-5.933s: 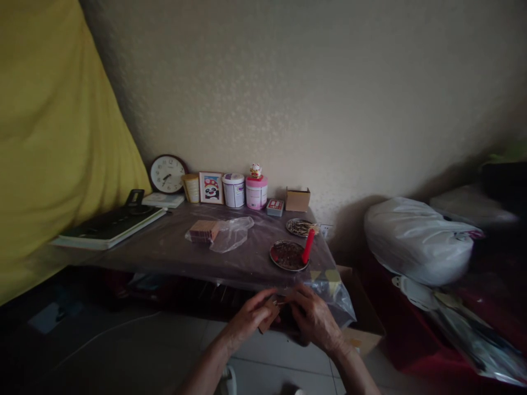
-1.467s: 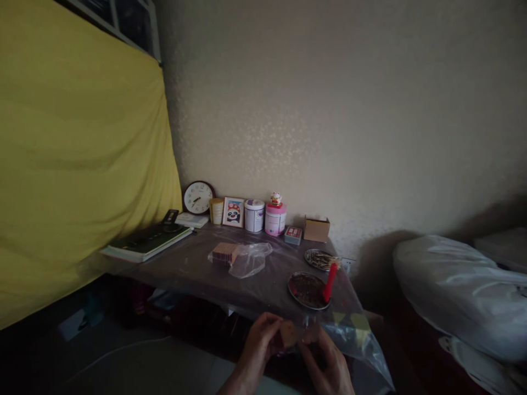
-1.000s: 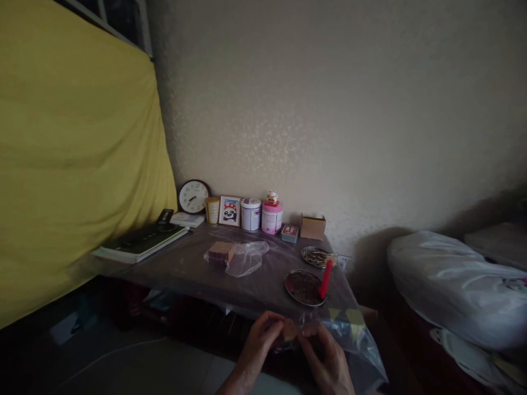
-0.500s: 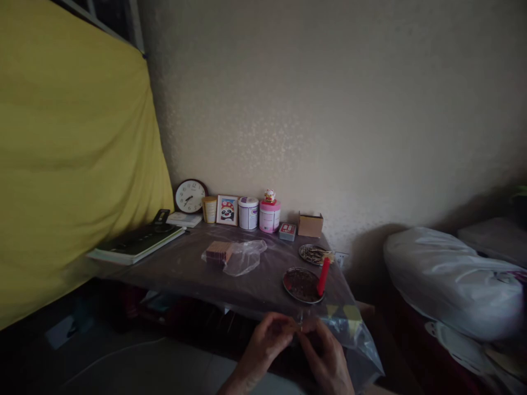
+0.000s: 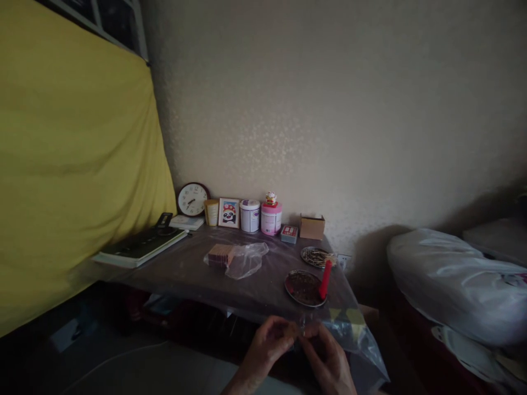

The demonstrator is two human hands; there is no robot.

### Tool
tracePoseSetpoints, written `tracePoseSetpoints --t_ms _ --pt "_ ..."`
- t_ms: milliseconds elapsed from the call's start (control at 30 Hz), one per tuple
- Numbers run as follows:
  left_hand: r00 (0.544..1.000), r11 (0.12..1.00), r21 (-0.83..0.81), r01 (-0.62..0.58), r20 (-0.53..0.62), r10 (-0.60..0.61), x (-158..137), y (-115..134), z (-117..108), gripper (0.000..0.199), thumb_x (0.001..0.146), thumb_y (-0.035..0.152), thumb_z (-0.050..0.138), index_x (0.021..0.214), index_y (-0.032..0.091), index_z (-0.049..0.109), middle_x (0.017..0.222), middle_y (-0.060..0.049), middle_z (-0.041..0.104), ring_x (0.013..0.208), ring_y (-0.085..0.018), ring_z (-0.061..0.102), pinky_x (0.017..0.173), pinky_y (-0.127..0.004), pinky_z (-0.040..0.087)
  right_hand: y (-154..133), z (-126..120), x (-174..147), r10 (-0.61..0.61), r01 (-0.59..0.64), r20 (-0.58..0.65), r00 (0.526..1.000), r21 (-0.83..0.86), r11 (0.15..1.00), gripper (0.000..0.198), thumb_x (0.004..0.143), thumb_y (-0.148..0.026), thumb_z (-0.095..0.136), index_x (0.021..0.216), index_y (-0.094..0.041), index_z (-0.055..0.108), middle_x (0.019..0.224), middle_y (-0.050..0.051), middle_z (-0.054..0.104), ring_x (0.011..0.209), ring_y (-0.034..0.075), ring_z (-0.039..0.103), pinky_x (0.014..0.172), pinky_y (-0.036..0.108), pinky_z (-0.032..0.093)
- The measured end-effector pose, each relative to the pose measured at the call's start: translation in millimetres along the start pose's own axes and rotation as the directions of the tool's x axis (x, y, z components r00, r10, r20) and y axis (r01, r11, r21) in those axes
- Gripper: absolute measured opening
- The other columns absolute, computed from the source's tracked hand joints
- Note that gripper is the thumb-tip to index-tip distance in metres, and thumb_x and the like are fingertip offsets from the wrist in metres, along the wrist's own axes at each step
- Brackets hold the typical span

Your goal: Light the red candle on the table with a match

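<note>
My left hand (image 5: 269, 345) and my right hand (image 5: 327, 356) meet at the fingertips in front of the table's near edge. Both are closed in a pinch on something small that I cannot make out. Just beyond them lies a round metal plate (image 5: 300, 293) with dark contents. A red candle-like stick (image 5: 325, 280) leans upright at its right rim. Behind it a second round plate (image 5: 309, 258) holds many thin pale sticks. Farther left, a stack of brownish small boxes (image 5: 220, 254) sits partly in a clear plastic bag (image 5: 249, 260).
Against the wall stand a clock (image 5: 192, 199), a yellow cup (image 5: 211, 213), a panda picture (image 5: 229, 213), two tins, a lucky cat figure (image 5: 270, 198) and a cardboard box (image 5: 312, 227). A dark book (image 5: 142, 247) lies left. Clear plastic sheeting (image 5: 366, 351) hangs over the right corner.
The view has shifted slightly, so the table things sit a little lower and farther right. Both hands keep their fingertips together, with almost no other movement.
</note>
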State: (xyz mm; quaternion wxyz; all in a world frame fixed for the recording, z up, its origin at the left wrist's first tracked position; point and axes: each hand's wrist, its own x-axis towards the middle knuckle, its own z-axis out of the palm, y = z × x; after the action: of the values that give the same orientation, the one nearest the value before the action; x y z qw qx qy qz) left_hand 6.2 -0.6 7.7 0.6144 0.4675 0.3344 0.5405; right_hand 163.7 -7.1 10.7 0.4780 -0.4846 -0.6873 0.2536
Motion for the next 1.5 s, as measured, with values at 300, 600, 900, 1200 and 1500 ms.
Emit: tracePoseSetpoints --t_ms 300,600,900,1200,1500 --pt "1.000 1.000 -0.021 0.013 -0.021 -0.014 7.6 -15.1 -6.8 0.036 0.061 0.036 0.075 0.089 0.016 0.065 0.089 -0.008 0.070 0.086 -0.021 0.060 0.074 -0.030 0.042 0.9 -0.4 -2.3 0.032 -0.033 0.017 0.999 0.056 0.998 0.026 0.080 -0.044 0.055 0.077 -0.018 0.056 0.073 0.002 0.062 0.069 0.014 0.059 0.065 0.019 0.047" --pt "1.000 1.000 -0.027 0.015 -0.013 -0.015 10.4 -22.0 -8.1 0.040 0.057 0.037 0.078 0.090 0.016 0.066 0.088 -0.008 0.070 0.082 -0.021 0.060 0.072 -0.030 0.043 3.7 -1.4 0.9 0.068 -0.069 0.016 0.998 0.106 0.992 0.026 0.076 -0.045 0.060 0.075 -0.019 0.058 0.073 0.003 0.062 0.069 0.016 0.059 0.064 0.021 0.048" --pt "0.999 0.999 -0.049 0.019 -0.042 -0.021 5.1 -7.9 -1.9 0.033 0.063 0.039 0.073 0.086 0.015 0.068 0.085 -0.008 0.070 0.083 -0.023 0.060 0.076 -0.034 0.042 3.0 -1.6 2.0 0.182 -0.184 0.044 0.982 0.388 0.903 0.024 0.074 -0.042 0.064 0.079 -0.020 0.057 0.077 0.001 0.062 0.075 0.016 0.059 0.069 0.023 0.048" --pt "0.993 0.926 -0.359 0.117 0.023 -0.117 -0.7 -4.1 -7.3 0.020 0.077 0.028 0.061 0.091 0.015 0.065 0.104 -0.012 0.070 0.101 -0.023 0.060 0.089 -0.036 0.040 24.0 -3.6 10.7 0.313 -0.213 -0.072 0.947 0.589 0.780 0.035 0.067 -0.039 0.072 0.094 -0.022 0.057 0.077 -0.002 0.061 0.072 0.014 0.059 0.065 0.022 0.048" --pt "0.988 0.909 -0.387 0.156 0.061 -0.144 -3.1 2.5 -10.4 0.019 0.081 0.028 0.056 0.094 0.016 0.065 0.114 -0.013 0.066 0.109 -0.023 0.057 0.097 -0.037 0.036 11.8 -3.7 10.6 0.386 -0.257 -0.034 0.922 0.693 0.673 0.042 0.068 -0.039 0.071 0.103 -0.023 0.053 0.074 -0.003 0.062 0.066 0.013 0.061 0.066 0.025 0.050"
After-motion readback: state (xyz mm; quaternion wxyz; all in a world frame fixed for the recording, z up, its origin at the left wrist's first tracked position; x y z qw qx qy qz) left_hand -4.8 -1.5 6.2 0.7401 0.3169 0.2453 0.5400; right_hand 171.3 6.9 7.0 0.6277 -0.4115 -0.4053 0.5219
